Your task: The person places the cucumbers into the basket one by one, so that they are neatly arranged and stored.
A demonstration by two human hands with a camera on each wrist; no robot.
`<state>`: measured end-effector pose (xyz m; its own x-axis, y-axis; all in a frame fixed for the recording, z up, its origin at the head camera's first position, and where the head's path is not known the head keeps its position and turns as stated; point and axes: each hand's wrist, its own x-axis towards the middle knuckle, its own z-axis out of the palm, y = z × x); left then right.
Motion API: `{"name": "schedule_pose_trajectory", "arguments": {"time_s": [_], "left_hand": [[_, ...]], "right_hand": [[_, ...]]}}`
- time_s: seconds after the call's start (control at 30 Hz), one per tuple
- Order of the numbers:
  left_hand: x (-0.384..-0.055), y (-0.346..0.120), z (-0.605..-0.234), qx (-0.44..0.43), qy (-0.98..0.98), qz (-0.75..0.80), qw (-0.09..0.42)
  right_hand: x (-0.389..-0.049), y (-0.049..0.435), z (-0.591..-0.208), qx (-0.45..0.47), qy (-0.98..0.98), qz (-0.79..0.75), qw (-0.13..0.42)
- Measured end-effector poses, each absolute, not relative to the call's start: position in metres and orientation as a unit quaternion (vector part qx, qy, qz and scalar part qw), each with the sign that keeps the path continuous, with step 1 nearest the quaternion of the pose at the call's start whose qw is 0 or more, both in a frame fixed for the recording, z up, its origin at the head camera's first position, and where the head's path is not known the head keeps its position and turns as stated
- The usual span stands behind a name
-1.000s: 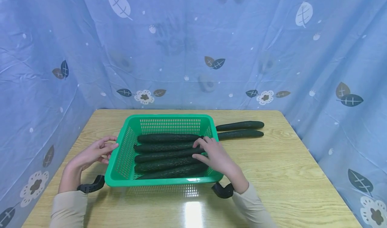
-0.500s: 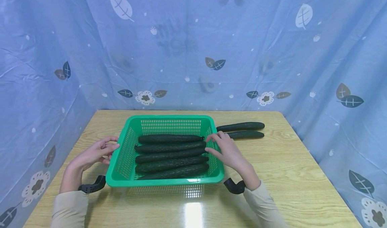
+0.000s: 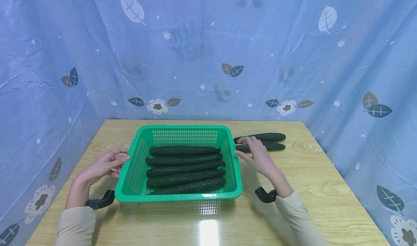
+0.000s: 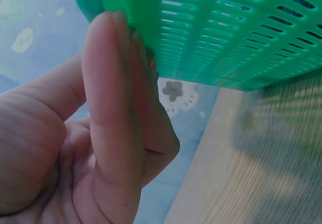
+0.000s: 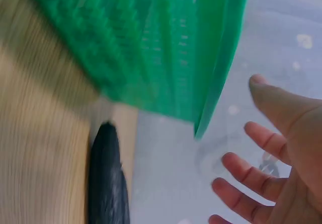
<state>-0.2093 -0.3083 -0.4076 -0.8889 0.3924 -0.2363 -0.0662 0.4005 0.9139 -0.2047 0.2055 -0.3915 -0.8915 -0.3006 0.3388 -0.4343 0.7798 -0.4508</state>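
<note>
A green plastic basket (image 3: pixel 192 197) stands on the table with several dark green cucumbers (image 3: pixel 185 171) lying side by side in it. My left hand (image 3: pixel 103 166) is at the basket's left rim, thumb and fingertips on its edge; the left wrist view has these fingers (image 4: pixel 108 83) against the rim. Just past the right rim, my right hand (image 3: pixel 258 158) hovers with spread fingers and holds nothing. Two more cucumbers lie behind it on the table, a rear one (image 3: pixel 270 136) and a nearer one (image 3: pixel 275 146) that it partly covers. Their ends are blurred in the right wrist view.
The wooden table (image 3: pixel 312 188) carries the basket left of its middle. A blue patterned curtain (image 3: pixel 202 50) hangs behind the table and along both sides. Black wrist mounts (image 3: pixel 101 199) sit on both forearms. The basket's right wall stands between the right hand and the cucumbers inside.
My right hand has left the cucumbers inside the basket and moved right, over the rim, to beside the two cucumbers on the table. The left hand stays at the left rim.
</note>
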Motion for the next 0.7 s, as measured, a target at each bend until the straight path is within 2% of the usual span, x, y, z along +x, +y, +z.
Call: {"name": "schedule_pose_trajectory", "arguments": {"time_s": [0.43, 0.7], "left_hand": [[-0.210, -0.308, -0.408, 0.101, 0.809, 0.538, 0.214], [-0.211, -0.307, -0.407, 0.098, 0.814, 0.537, 0.198]], "right_hand": [[-0.237, 0.247, -0.422, 0.131, -0.963, 0.195, 0.130], [-0.255, 0.271, -0.439, 0.112, -0.977, 0.158, 0.091]]}}
